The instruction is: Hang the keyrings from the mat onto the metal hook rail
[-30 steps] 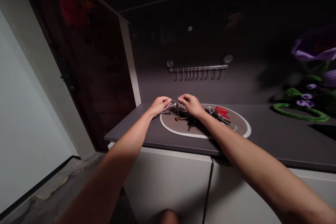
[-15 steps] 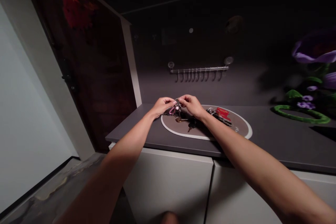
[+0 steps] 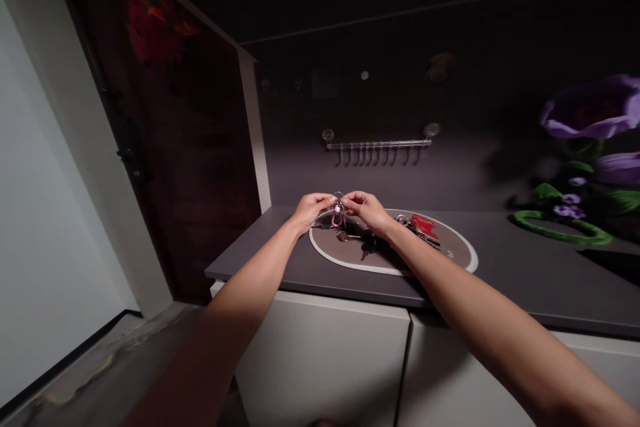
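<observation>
Between my two hands hangs a key ring [image 3: 339,195] with a pink clip [image 3: 337,216] and some metal pieces below it. My left hand [image 3: 314,210] pinches the ring's left side with thumb and fingers. Its right side is pinched by my right hand [image 3: 367,210]. Beneath them lies an oval brown mat [image 3: 390,265] with a white border. Loose keys [image 3: 369,248] and a small gold-brown piece [image 3: 344,237] rest on it. To the right of my right hand, a red item [image 3: 424,227] lies among more keys and rings.
A clear rail with hooks [image 3: 379,145] is fixed to the dark wall behind the mat. Purple flowers with a green ring base [image 3: 563,230] stand at the right on the grey counter [image 3: 505,273]. White cabinet doors [image 3: 320,347] are below; a dark door [image 3: 200,147] is at left.
The pink clip has swung to hang straight down between my hands. Both hands still pinch the ring. The view has tilted slightly, so the scene sits a little lower.
</observation>
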`<state>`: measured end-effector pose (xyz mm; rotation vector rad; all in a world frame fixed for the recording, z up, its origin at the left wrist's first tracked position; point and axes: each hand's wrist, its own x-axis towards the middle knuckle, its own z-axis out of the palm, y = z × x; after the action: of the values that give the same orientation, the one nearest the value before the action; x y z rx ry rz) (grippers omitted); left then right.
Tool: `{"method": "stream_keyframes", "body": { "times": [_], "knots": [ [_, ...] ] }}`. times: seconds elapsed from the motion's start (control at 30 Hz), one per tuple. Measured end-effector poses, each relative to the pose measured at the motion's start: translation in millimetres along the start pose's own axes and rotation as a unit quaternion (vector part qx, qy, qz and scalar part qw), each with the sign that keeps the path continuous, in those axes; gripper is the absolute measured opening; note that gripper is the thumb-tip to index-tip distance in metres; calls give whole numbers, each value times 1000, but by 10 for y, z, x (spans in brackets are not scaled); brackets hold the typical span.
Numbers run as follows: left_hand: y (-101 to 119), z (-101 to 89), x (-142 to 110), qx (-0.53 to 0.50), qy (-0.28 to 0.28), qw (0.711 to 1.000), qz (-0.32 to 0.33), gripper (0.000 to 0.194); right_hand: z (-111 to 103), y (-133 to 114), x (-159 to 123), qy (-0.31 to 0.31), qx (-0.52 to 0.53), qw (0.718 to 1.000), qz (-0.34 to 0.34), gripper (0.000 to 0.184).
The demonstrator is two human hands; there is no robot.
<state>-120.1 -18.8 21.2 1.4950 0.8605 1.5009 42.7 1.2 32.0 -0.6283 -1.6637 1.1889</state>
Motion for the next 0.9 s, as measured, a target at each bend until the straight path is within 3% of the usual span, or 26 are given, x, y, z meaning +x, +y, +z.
{"method": "stream_keyframes", "body": {
  "times": [0.27, 0.67, 0.9],
  "knots": [
    [4, 4, 22, 36, 29, 998, 36, 44, -13, 24, 84, 16, -69, 995, -72, 25],
    [-160, -85, 136, 147, 158, 974, 62, 27, 40, -226, 337, 78, -5, 997, -28, 16],
    [-192, -92, 107, 341, 122, 924, 126, 20, 76, -316, 738, 169, 24, 985, -10, 4]
  ]
}}
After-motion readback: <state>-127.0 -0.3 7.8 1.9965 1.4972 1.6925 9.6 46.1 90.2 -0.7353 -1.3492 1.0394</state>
